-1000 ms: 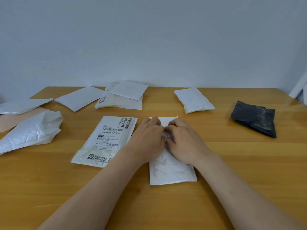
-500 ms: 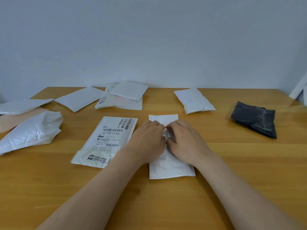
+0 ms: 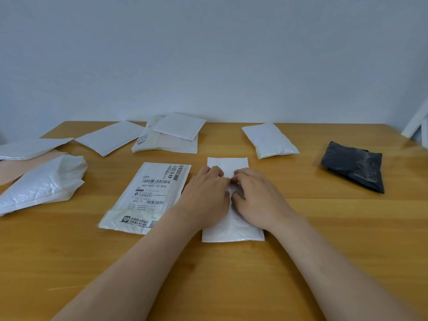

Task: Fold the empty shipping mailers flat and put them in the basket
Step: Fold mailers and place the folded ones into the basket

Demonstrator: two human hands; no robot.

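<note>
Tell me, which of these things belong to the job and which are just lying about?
Job: white mailer pressed under the left hand and right hand; labelled mailer; black mailer; puffy mailer; stacked mailers; crumpled mailer. No basket in view.

Lying about: white board at the right edge; wooden table, merely the surface.

Palm-down, the left hand [image 3: 206,196] and right hand [image 3: 257,200] lie side by side.

Wooden table [image 3: 324,251], plain pale wall [image 3: 208,54] behind, white object [image 3: 416,126] at right edge
</note>
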